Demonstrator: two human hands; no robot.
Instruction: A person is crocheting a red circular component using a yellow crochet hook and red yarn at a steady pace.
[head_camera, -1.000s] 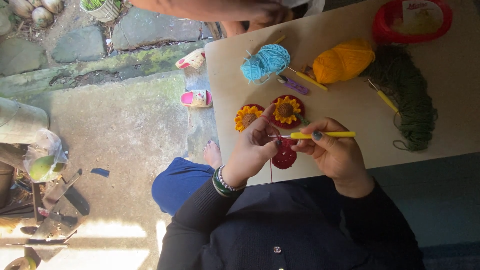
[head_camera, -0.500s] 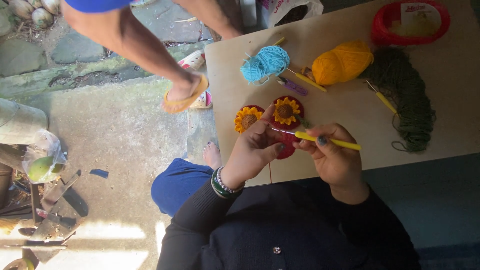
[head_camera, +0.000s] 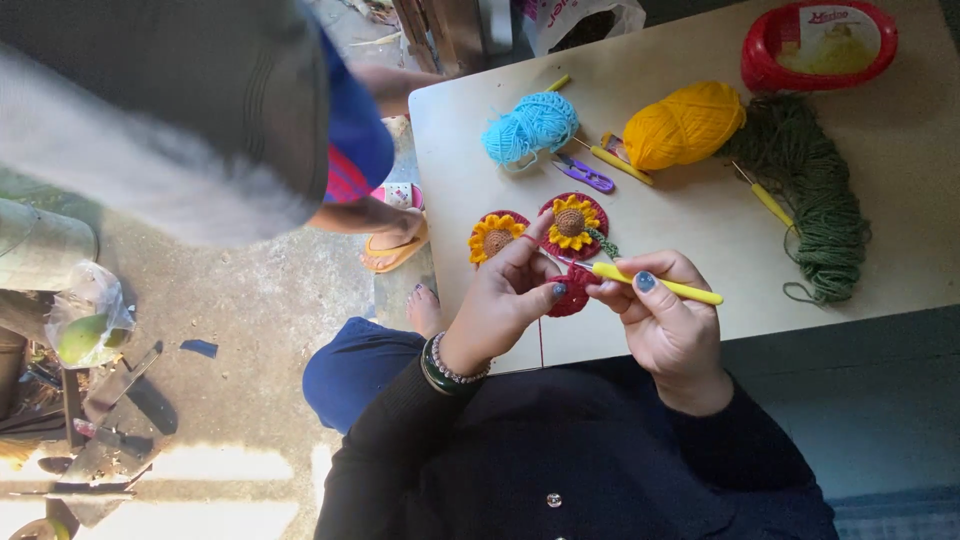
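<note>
Red crochet piece at near edge of the pale table, pinched in left hand, fingers closed on it. Right hand grips yellow crochet hook, fingers clamped on handle, tip at the red piece. Just beyond: two finished sunflower rounds side by side. Farther back: blue yarn ball, purple snips, yellow yarn ball, loose green yarn, red tub. Another person's sandalled foot on the ground beside the table
</note>
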